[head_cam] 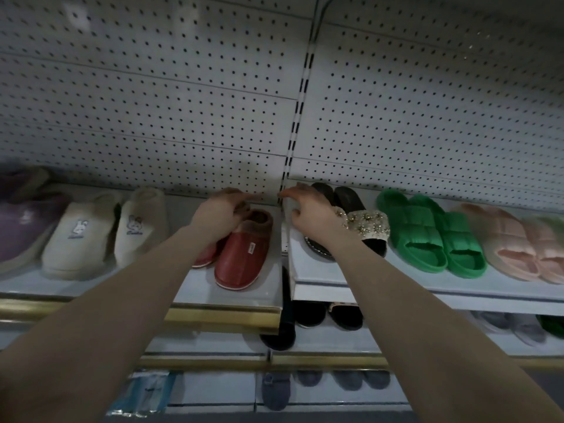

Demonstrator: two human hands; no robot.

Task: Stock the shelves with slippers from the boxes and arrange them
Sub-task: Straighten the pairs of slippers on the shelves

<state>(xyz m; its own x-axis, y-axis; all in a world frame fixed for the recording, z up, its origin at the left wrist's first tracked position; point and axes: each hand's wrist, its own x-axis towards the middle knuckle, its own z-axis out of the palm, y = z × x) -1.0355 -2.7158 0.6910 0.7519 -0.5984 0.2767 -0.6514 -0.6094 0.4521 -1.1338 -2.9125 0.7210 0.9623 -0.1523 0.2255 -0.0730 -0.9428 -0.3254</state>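
Note:
A pair of red slippers with brown fuzzy lining [244, 254] stands on the left white shelf [238, 297], toes toward me. My left hand [219, 215] rests over the heel of the left red slipper, which my forearm partly hides; its fingers reach toward the back wall. My right hand [308, 212] hovers with spread fingers over the left end of the right shelf [396, 288]. It covers part of a black slide pair with a beaded strap [366, 224]. Neither hand grips anything.
Cream bunny slippers [79, 236] and a purple slipper [18, 221] sit left of the red pair. Green slides [427, 233] and pink slides [512, 242] fill the right shelf. White pegboard [183, 102] rises behind. Lower shelves hold black slides [311, 312] and grey slippers [276, 389].

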